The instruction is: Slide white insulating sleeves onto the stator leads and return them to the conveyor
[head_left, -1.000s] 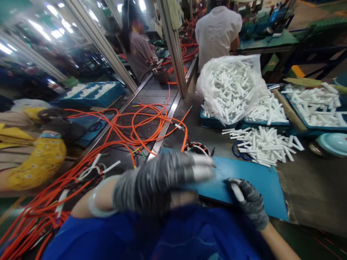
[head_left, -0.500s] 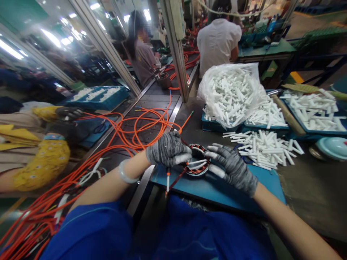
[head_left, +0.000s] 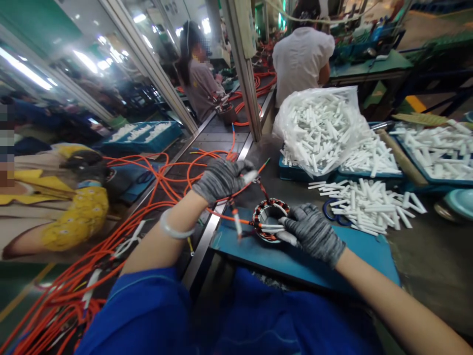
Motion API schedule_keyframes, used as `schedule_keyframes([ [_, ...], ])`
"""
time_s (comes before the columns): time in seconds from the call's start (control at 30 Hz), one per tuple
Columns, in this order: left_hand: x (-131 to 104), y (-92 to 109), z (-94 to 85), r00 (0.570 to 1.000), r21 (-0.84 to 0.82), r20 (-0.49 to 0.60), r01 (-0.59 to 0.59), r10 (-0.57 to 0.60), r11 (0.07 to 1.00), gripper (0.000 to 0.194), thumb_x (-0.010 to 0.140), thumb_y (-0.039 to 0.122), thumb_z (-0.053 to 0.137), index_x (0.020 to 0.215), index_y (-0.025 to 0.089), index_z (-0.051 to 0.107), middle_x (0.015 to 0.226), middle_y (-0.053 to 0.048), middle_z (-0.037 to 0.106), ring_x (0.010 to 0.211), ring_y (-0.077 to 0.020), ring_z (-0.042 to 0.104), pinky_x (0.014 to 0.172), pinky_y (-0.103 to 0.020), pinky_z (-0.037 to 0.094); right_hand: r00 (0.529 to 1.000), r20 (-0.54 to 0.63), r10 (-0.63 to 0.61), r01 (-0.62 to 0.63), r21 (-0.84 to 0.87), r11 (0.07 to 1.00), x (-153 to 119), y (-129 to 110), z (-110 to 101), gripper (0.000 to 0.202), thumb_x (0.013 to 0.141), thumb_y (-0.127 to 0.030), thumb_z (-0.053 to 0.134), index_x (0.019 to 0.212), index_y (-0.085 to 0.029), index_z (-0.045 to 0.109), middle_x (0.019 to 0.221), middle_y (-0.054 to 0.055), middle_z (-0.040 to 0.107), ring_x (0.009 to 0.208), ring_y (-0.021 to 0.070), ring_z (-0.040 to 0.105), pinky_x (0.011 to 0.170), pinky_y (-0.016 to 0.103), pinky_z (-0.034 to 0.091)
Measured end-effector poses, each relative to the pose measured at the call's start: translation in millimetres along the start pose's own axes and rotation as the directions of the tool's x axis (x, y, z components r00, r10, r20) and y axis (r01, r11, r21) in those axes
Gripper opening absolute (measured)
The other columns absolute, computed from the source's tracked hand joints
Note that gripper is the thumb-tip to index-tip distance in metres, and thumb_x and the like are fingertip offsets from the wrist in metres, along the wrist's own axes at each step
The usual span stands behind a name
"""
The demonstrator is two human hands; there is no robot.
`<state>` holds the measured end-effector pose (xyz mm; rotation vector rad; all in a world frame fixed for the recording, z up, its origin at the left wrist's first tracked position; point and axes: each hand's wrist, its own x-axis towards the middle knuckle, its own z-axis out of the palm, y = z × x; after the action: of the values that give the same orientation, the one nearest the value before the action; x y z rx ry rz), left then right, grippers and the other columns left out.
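Observation:
A ring-shaped motor stator (head_left: 257, 213) with orange, black and white windings sits on a blue mat (head_left: 354, 251). My right hand (head_left: 312, 232), in a grey knit glove with white fingertips, grips its right side, fingers closed by the white sleeves (head_left: 271, 228) across its front. Beyond it to the left, my gloved left hand (head_left: 225, 180) is raised with fingers pinched on a dark red wire (head_left: 263, 191) leading to the stator. Below that hand hangs a lead with a white sleeve (head_left: 238, 224). An orange cable (head_left: 223, 215) runs to the stator.
Orange cables (head_left: 158, 182) lie over the conveyor at left. White tubes (head_left: 373, 207) are heaped right of the mat, before a plastic bag of tubes (head_left: 318, 128) and blue trays (head_left: 436, 175). A metal post (head_left: 249, 98) stands ahead. A co-worker's yellow sleeve (head_left: 79, 212) shows at left.
My left hand has moved up and away from the stator, drawing the dark red wire out. My right hand has closed onto the stator's right side. The ring now shows more fully.

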<state>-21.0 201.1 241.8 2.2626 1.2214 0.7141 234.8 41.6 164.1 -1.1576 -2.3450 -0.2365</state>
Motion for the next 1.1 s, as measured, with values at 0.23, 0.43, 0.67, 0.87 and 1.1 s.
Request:
schedule_keyframes([
  [0.23, -20, -66, 26.0, 0.97, 0.172, 0.235, 0.016, -0.057, 0.985, 0.08, 0.077, 0.035, 0.076, 0.15, 0.015, 0.049, 0.155, -0.018, 0.047, 0.142, -0.0361, 0.046, 0.119, -0.043, 0.035, 0.992, 0.018, 0.126, -0.126, 0.025, 0.992, -8, -27, -8, 0.049, 0.101, -0.058, 0.048, 0.096, -0.018, 0.076, 0.094, 0.013, 0.069, 0.075, 0.024, 0.059, 0.068, 0.036, 0.04],
  [0.43, 40, -46, 51.9, 0.892, 0.104, 0.446, -0.139, 0.079, 0.985, 0.04, 0.078, 0.023, 0.074, 0.118, 0.02, 0.071, 0.134, -0.009, 0.066, 0.137, -0.0309, 0.051, 0.123, -0.046, 0.026, 0.989, 0.012, 0.147, -0.147, 0.028, 0.989, -7, -25, -16, 0.04, 0.106, -0.04, 0.043, 0.099, -0.022, 0.078, 0.09, 0.009, 0.07, 0.068, 0.0199, 0.063, 0.063, 0.033, 0.045],
  [0.67, 15, -12, 57.8, 0.913, 0.017, 0.401, -0.089, 0.074, 0.996, 0.024, 0.091, 0.042, 0.067, 0.106, 0.024, 0.073, 0.094, -0.002, 0.075, 0.09, -0.0226, 0.071, 0.088, -0.029, 0.051, 0.986, 0.052, 0.156, -0.164, 0.323, 0.932, -22, 3, -12, 0.029, 0.104, -0.035, 0.051, 0.124, -0.026, 0.071, 0.109, 0.007, 0.071, 0.093, 0.0203, 0.069, 0.082, 0.033, 0.055],
  [0.87, -12, 15, 73.4, 0.921, -0.117, 0.371, -0.085, 0.123, 0.99, 0.025, 0.094, 0.044, 0.062, 0.106, 0.023, 0.069, 0.101, -0.003, 0.075, 0.097, -0.0227, 0.07, 0.091, -0.03, 0.052, 0.937, -0.006, 0.35, -0.313, 0.435, 0.844, 6, 69, -27, 0.043, 0.102, -0.05, 0.05, 0.128, -0.02, 0.066, 0.111, 0.009, 0.07, 0.1, 0.0258, 0.068, 0.09, 0.043, 0.057],
  [1.1, -12, 10, 74.3, 0.919, -0.196, 0.36, -0.095, 0.162, 0.976, 0.031, 0.094, 0.044, 0.059, 0.11, 0.02, 0.072, 0.113, -0.006, 0.075, 0.109, -0.0254, 0.069, 0.104, -0.035, 0.05, 0.992, 0.12, -0.037, 0.026, 0.092, 0.995, 37, 95, -21, 0.044, 0.107, -0.044, 0.038, 0.105, -0.016, 0.072, 0.098, 0.01, 0.069, 0.09, 0.0226, 0.061, 0.081, 0.038, 0.047],
])
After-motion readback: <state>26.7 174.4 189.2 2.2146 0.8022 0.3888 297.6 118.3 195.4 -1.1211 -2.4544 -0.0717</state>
